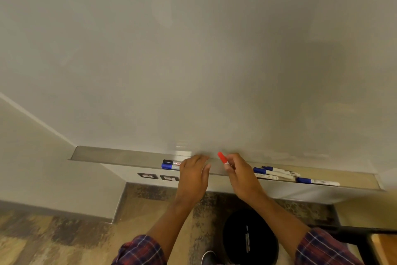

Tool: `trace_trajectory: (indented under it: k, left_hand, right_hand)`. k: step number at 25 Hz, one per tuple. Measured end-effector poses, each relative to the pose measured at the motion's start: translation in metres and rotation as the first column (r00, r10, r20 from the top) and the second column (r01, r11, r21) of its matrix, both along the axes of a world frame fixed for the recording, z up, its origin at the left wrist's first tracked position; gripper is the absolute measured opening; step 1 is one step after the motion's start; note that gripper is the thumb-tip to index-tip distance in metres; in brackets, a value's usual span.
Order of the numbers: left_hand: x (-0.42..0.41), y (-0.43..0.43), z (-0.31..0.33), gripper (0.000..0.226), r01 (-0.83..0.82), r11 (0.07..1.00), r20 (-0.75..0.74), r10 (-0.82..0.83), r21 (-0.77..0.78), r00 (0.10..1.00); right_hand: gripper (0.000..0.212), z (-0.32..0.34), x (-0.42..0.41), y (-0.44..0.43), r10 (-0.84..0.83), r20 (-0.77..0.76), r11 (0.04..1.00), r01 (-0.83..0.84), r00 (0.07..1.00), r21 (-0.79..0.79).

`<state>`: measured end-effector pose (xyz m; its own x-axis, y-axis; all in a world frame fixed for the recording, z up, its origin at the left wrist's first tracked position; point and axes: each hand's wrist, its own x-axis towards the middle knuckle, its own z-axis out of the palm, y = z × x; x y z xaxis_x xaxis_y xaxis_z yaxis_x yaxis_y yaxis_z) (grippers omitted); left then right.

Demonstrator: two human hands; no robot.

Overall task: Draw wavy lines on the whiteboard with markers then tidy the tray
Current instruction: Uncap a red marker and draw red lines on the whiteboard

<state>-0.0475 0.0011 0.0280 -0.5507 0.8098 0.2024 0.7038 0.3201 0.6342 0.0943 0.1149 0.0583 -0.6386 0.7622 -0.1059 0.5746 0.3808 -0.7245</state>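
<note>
A blank whiteboard [193, 60] fills the upper view, with a metal tray [120, 156] along its bottom edge. My right hand [240, 175] grips a red-capped marker [222, 157], cap pointing up, just above the tray's middle. My left hand [194, 175] hovers over the tray beside it, fingers slightly apart, holding nothing. Left of that hand lie a black-capped marker [170, 162] and a blue-capped marker [168, 166], their right ends hidden under the hand. Several blue-capped markers [277, 173] lie scattered at angles on the tray's right part, one [318, 181] near the right end.
Two wall sockets [158, 177] sit under the tray. A black round bin [250, 236] stands on the patterned floor below my right arm. A dark bar and a wooden surface [384, 247] are at the bottom right. A shoe tip [209, 258] shows at the bottom edge.
</note>
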Motion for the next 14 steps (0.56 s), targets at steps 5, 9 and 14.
trace_trajectory:
  k: [5, 9, 14]
  left_hand:
    - [0.037, 0.013, 0.062, 0.024, -0.109, 0.981, 0.620, -0.015, 0.162, 0.784]
    - [0.051, 0.016, 0.109, 0.040, -0.051, 0.973, 0.902, -0.188, 0.225, 0.388]
    - [0.071, 0.021, 0.144, 0.051, 0.005, 0.890, 0.889, -0.456, 0.456, 0.023]
  right_hand:
    - [0.012, 0.060, 0.015, -0.019, -0.085, -0.282, 0.963, 0.007, 0.956, -0.268]
    - [0.021, 0.108, 0.032, -0.034, -0.296, -0.417, 0.813, -0.003, 0.860, -0.582]
    - [0.036, 0.146, 0.058, -0.043, -0.428, -0.407, 0.489, -0.172, 0.807, -0.855]
